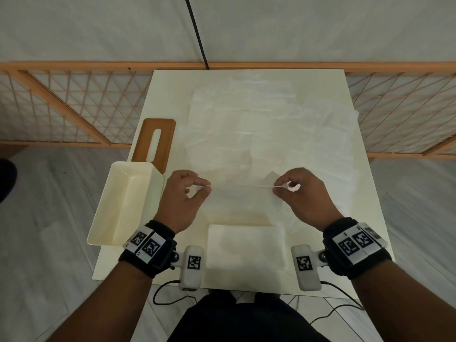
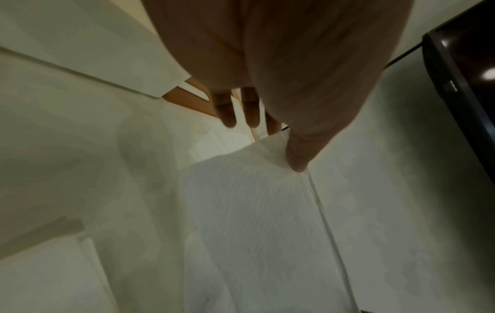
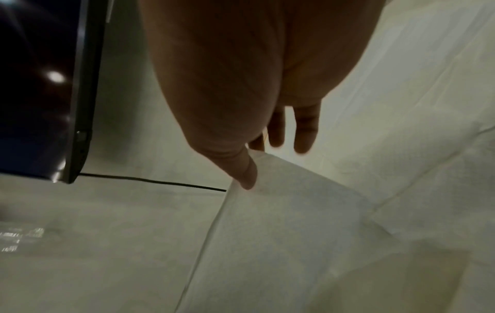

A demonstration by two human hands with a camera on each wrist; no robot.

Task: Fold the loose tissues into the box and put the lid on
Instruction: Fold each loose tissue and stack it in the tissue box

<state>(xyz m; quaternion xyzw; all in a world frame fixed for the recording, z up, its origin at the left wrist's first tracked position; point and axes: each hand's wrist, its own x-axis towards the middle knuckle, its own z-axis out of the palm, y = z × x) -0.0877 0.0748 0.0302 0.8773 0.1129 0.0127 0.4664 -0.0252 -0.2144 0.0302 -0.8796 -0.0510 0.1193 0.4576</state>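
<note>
Several loose white tissues (image 1: 266, 114) lie spread over the far and middle part of the white table (image 1: 167, 90). My left hand (image 1: 206, 187) and right hand (image 1: 277, 187) each pinch a corner of one thin tissue (image 1: 241, 198), held stretched between them above the table. The wrist views show each thumb on that tissue (image 2: 257, 211) (image 3: 281, 233). A stack of folded tissues (image 1: 246, 245) lies at the near edge. The cream open box (image 1: 123, 206) sits at the table's left edge, empty as far as I see. Its brown slotted lid (image 1: 154, 141) lies just beyond it.
An orange wooden lattice fence (image 1: 74, 102) runs behind the table. A black cable (image 1: 197, 33) hangs down at the back. Thin cables (image 1: 167, 294) trail off the near table edge by my dark-clothed lap (image 1: 246, 319).
</note>
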